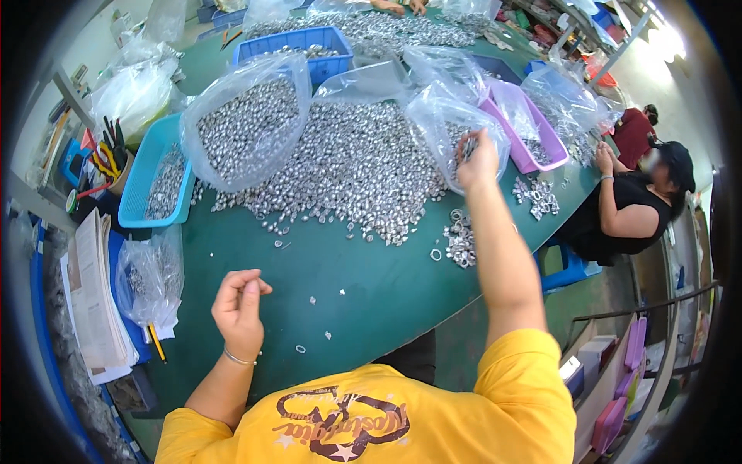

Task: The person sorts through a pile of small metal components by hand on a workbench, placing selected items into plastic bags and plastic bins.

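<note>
My right hand (479, 164) reaches into the mouth of a clear plastic bag (434, 116) on the right side of the pile. Its fingers are curled around a few small silvery metal pieces (467, 147). My left hand (238, 308) is held over the near left of the green table (371, 290), thumb pressed to bent fingers; anything pinched there is too small to make out. Ahead of both hands spreads a big heap of small silvery metal pieces (363, 166). Nearer my right forearm lies a small group of silvery ring-shaped pieces (461, 241).
A larger clear bag (297, 158) full of pieces leans on the heap. Around it stand a turquoise basket (127, 189), a blue basket (340, 66) and a pink basket (550, 139). Loose bits and a small ring (301, 349) lie nearby. A co-worker (630, 197) sits at the right edge.
</note>
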Available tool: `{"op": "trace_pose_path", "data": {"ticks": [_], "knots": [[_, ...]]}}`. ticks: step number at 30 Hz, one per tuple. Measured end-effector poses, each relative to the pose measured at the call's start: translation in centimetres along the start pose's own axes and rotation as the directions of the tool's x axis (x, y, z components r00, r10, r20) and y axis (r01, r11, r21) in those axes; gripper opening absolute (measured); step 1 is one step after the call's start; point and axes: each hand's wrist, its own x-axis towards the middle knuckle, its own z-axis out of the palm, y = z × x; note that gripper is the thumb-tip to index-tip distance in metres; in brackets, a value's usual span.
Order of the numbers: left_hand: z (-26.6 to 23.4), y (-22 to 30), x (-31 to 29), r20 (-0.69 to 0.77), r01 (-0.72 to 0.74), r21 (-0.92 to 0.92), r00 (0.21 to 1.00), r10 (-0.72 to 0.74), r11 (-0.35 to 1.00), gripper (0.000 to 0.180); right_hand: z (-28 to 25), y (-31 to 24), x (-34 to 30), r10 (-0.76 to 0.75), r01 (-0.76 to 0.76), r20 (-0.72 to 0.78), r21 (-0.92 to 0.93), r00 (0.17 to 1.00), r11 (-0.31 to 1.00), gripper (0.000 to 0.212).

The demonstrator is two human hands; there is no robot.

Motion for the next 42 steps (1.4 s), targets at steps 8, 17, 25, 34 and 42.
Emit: {"op": "trace_pose_path", "data": {"ticks": [8,17,25,34,42], "knots": [[-5.4,-1.0,-1.5,-0.099,0.144,0.245,0.987,-0.123,0.959,0.011,2.2,0.2,-3.7,-0.257,0.625,0.573,-0.666,0.778,0.408,0.024],[-4.0,-0.5,-4.2,0.659,-0.276,0.472,0.741,-0.127,0.837,0.022,3.9,6.7,-24.5,0.216,0.818,0.965,-0.241,0.146,0.523,0.014],[-3.8,-1.2,-4.1,0.615,-0.225,0.445,0.78,-0.113,0.867,0.008,2.6,4.9,-25.6,0.319,0.659,0.938,-0.326,0.135,0.678,0.015],[-2.4,-0.2,-3.6,0.494,0.017,0.429,0.833,-0.25,0.903,0.012,1.0,4.2,-27.8,0.276,0.89,0.959,-0.183,0.067,0.418,0.015],[-2.0,-0.4,-4.0,0.471,0.008,0.444,0.849,-0.241,0.896,0.01,-3.0,5.1,-22.8,0.002,0.924,0.984,-0.171,0.181,0.343,0.015]]}}
